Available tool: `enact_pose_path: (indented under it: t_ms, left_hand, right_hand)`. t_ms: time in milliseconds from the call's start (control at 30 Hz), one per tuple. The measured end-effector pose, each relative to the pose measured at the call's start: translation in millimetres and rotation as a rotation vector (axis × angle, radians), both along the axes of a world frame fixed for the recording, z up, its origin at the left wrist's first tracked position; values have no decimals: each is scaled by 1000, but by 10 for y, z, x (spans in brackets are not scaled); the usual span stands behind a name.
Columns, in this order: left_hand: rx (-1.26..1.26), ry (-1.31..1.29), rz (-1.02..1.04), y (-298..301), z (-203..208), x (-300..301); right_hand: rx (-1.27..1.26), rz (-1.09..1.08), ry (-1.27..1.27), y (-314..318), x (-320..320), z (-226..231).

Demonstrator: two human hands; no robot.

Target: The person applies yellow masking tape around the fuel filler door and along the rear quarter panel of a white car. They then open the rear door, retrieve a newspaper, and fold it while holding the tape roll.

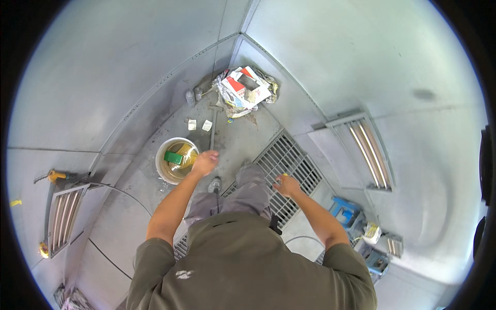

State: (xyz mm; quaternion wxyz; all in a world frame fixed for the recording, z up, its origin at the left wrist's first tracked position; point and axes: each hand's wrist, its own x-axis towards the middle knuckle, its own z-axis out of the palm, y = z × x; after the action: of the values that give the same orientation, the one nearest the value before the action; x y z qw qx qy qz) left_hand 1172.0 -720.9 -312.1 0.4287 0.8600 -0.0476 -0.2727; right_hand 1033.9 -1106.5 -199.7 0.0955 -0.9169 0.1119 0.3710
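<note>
My left hand [205, 162] is closed, in front of the right rim of a white bucket [160, 164]. A thin grey long-handled tool [213, 129] with a short crosspiece at its far end runs up to this hand. Whether my fingers grip its handle or it lies on the floor behind them, I cannot tell. In the bucket are liquid, a green block [173, 157] and a yellow piece [187, 153] like a sponge or cloth. My right hand [287, 186], over the floor grating, has its fingers curled around a small yellow thing [284, 174], mostly hidden.
Crumpled wrapping and cardboard [248, 88] fill the far corner, near clear bottles [190, 98]. Two pale squares [207, 125] lie on the floor. Metal grating [289, 155] runs beside my legs. A blue stool [345, 211] stands right. A yellow-handled tool [56, 176] and a hose [124, 190] are left.
</note>
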Motion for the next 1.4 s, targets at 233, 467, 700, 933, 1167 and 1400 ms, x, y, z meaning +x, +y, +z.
enact_pose_path:
  t_ms: [233, 467, 700, 933, 1167, 1400]
  left_hand:
    - [-163, 140, 347, -1310, -312, 1233]
    - [-43, 175, 527, -2151, -1746, 2454]
    - [115, 246, 889, -2712, -2266, 3395]
    - [512, 261, 868, -2999, -2262, 3650]
    - [-46, 473, 978, -3127, -2079, 3790]
    - [-205, 117, 1136, -2547, -1523, 3161]
  right_hand:
    - [-65, 293, 44, -578, 3056, -961]
    - [-99, 411, -370, -373, 5524, -2407]
    - [-115, 385, -273, -378, 6092, -2877]
    - [201, 195, -208, -727, 5994, -2803]
    - [477, -81, -221, -1286, 5811, -2614]
    - [508, -7, -128, -1391, 6158, -2354]
